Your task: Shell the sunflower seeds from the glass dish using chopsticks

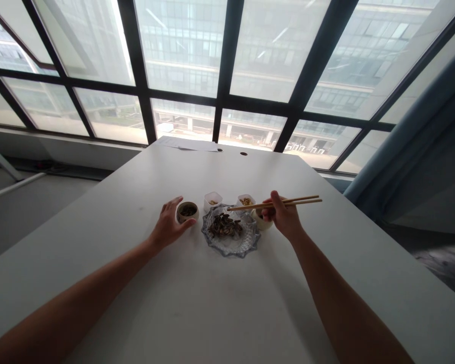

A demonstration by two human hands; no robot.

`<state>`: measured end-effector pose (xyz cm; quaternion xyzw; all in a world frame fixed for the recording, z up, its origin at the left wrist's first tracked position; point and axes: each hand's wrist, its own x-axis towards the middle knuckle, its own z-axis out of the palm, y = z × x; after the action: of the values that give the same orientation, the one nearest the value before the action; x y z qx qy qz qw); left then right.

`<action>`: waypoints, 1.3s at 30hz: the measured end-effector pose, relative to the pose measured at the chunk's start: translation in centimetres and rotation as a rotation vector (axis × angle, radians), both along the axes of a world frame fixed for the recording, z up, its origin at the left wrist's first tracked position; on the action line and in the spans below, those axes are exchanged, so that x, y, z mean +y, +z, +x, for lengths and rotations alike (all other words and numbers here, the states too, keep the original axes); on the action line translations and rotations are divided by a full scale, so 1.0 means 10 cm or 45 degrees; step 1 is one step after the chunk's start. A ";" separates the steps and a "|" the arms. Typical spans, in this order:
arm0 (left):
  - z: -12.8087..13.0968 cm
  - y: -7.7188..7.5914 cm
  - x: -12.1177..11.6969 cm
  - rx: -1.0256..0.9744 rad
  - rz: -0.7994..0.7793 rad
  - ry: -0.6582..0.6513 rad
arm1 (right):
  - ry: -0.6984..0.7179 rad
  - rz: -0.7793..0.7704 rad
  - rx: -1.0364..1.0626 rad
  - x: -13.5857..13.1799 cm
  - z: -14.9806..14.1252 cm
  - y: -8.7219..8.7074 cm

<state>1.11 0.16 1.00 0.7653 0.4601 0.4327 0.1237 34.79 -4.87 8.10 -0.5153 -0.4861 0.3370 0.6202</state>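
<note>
My left hand (170,222) curves round the left side of a small pale cup (191,219), fingers at its far side and thumb along its front. Dark pieces (188,210) lie inside that cup. In my right hand (282,215) is a pair of wooden chopsticks (299,200), their tips pointing left above the far edge of a clear glass plate (242,247). A heap of dark seeds (225,226), seemingly sunflower or melon seeds, lies on the plate. A second pale cup (263,221) stands beneath my right hand, partly hidden by it.
Behind the plate stand two small clear containers, the left one (213,198) with a few light pieces, the right one (246,198) with yellowish pieces. Papers (185,144) lie at the far end of the white table (197,308). A blue curtain (413,131) hangs at right.
</note>
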 end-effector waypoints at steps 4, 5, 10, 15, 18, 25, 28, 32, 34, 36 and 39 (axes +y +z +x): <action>0.08 0.19 -0.10 0.067 0.167 -0.008 | 0.008 0.040 0.015 0.01 0.19 0.12; 0.13 0.24 -0.13 0.094 0.171 -0.021 | -0.010 0.085 -0.071 -0.03 0.23 0.18; 0.59 0.47 -0.29 0.265 0.098 -0.218 | 0.017 0.321 -0.966 -0.39 0.27 0.60; 1.26 0.68 -0.30 0.376 -0.018 -0.382 | 0.076 0.482 -1.200 -0.63 0.21 0.85; 1.60 0.74 -0.23 0.473 -0.077 -0.465 | 0.042 0.440 -1.230 -0.62 0.27 0.87; 2.06 0.65 -0.03 0.683 -0.186 -0.509 | 0.011 0.275 -1.186 -0.52 0.44 0.80; 2.16 0.61 0.02 0.700 -0.164 -0.539 | 0.035 0.224 -1.130 -0.48 0.46 0.77; 2.25 0.59 0.05 0.682 -0.113 -0.543 | 0.060 0.184 -1.068 -0.44 0.49 0.73; 2.28 0.60 0.04 0.685 -0.107 -0.533 | 0.081 0.169 -1.047 -0.41 0.51 0.71; 2.29 0.61 0.03 0.696 -0.082 -0.539 | 0.097 0.154 -1.042 -0.40 0.53 0.69; 2.30 0.62 -0.02 0.717 -0.022 -0.568 | 0.096 0.130 -1.022 -0.39 0.54 0.68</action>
<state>24.16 -0.03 7.15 0.9352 0.3012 0.1634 0.0899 40.21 -8.80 14.92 -0.5564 -0.7242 0.1070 0.3930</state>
